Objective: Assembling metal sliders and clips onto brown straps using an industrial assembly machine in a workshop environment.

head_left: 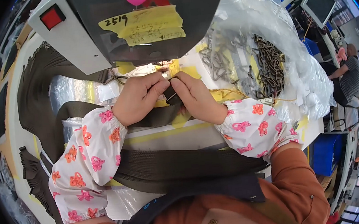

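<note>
My left hand and my right hand meet under the head of a grey machine. Both are closed, thumbs toward each other, pinching a dark olive webbing strap. A thin metal wire edge, perhaps part of a buckle, shows on the strap between the thumbs; my fingers hide the rest of it. From there the webbing runs down behind my left wrist and loops to the left. Another metal piece lies at a strap end left of my left hand.
Folded webbing lies across the table edge before me, with more stacked at the left. Bronze-coloured wire buckles are heaped on clear plastic at the right. A blue bin stands beyond; another person sits at far right.
</note>
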`<action>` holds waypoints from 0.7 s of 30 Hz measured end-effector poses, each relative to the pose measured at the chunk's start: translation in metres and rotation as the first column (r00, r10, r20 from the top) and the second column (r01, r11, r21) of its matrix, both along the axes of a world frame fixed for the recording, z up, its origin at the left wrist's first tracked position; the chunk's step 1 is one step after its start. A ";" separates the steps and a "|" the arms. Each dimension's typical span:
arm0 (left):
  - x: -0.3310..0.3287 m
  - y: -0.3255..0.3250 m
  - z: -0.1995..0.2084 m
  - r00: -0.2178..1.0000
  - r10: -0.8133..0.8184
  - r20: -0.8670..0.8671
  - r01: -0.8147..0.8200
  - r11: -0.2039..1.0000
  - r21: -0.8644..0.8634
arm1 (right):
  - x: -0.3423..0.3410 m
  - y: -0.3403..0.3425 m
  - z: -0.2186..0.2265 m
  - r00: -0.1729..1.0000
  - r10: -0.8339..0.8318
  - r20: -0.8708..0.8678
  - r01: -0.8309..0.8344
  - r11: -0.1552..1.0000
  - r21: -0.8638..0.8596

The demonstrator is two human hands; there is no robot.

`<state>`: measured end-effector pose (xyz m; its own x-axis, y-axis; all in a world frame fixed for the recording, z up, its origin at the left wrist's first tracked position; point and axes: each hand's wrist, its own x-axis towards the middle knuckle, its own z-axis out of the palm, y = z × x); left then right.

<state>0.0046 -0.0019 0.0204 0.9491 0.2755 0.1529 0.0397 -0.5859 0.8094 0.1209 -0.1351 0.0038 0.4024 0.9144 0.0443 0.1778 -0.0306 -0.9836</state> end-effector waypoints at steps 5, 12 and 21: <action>0.000 -0.001 -0.005 0.997 -0.053 -0.057 0.037 0.967 -0.253 | 0.002 -0.001 -0.006 0.999 0.003 0.034 -0.004 1.000 0.030; 0.005 -0.003 0.002 0.996 -0.006 0.085 0.002 0.999 0.054 | 0.013 0.001 -0.003 0.936 -0.034 0.349 -0.026 0.986 0.163; 0.000 -0.009 0.006 0.993 0.118 0.026 -0.119 0.993 0.029 | 0.015 -0.001 0.005 0.992 0.101 -0.078 -0.100 0.995 0.020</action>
